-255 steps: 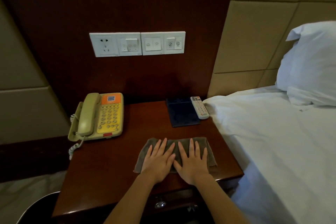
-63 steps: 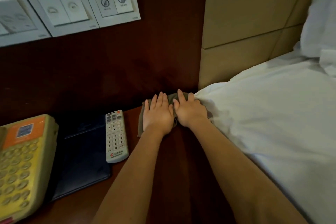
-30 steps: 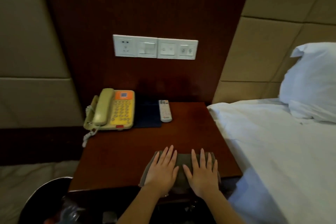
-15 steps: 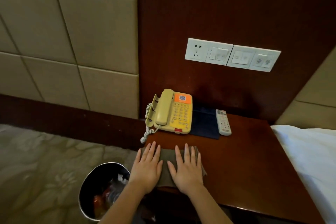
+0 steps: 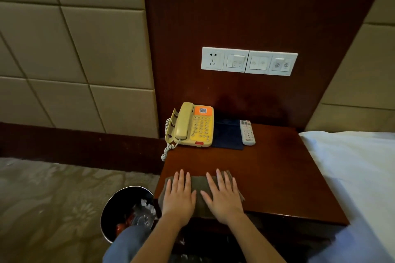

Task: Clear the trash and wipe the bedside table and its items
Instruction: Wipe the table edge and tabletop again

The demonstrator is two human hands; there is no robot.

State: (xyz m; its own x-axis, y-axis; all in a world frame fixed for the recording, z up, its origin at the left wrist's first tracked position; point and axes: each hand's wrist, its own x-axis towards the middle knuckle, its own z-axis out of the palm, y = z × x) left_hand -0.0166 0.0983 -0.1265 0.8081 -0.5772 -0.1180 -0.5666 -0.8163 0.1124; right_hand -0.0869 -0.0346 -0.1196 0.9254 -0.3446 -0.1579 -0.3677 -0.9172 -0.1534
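On the floor at far left: one trash bin [image 5: 119,203], wrappers inside. Pressed flat on one folded cloth [image 5: 199,184], at the front left corner of the bedside table [image 5: 277,177]: left hand [image 5: 178,196] and right hand [image 5: 224,196], fingers straight, gripping nothing. Probably best done with even palm pressure and overlapping strokes toward the back, lifting each item to wipe beneath. Along the back, side by side: one telephone [image 5: 192,126], one dark blue folder [image 5: 227,134], one remote control [image 5: 247,132]. On the wall above: one switch panel [image 5: 249,61], four plates. Far right: one bed [image 5: 352,166].
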